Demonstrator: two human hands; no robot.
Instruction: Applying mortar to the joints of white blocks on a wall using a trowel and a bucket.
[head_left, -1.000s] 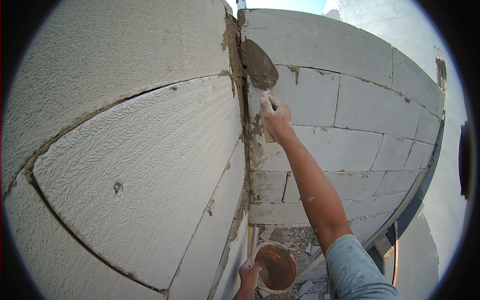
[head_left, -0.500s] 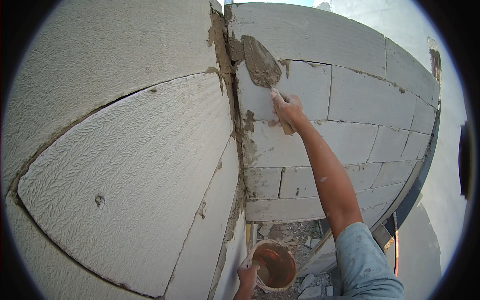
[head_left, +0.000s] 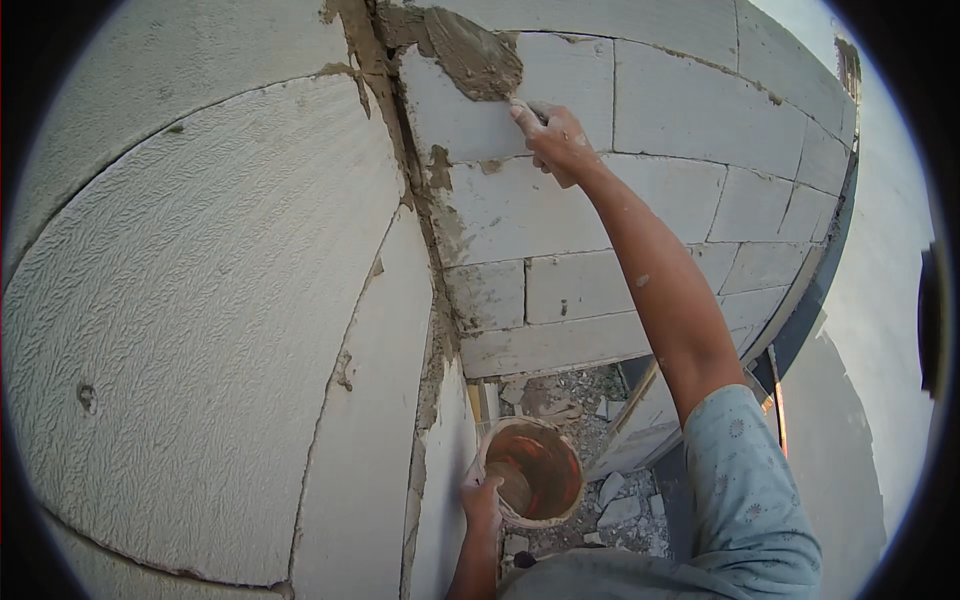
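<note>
My right hand is closed around the handle of a trowel. Mortar coats the trowel's blade, which lies against the pale block wall near the upper end of the corner joint. Grey-brown mortar fills part of that joint beside the blade tip. Low in the view, my left hand grips the rim of a bucket. Some mortar sits in the bucket's bottom, and its inner wall is smeared with orange showing through.
On the left stands a wall of large textured blocks, meeting the block wall at the vertical mortar joint. Rubble and broken block pieces cover the ground beyond the bucket. A dark ledge runs along the right side.
The view has tipped downward, so the walls sit higher and farther left. The trowel's blade has turned to lie flatter across the wall by the joint. My left hand still holds the bucket.
</note>
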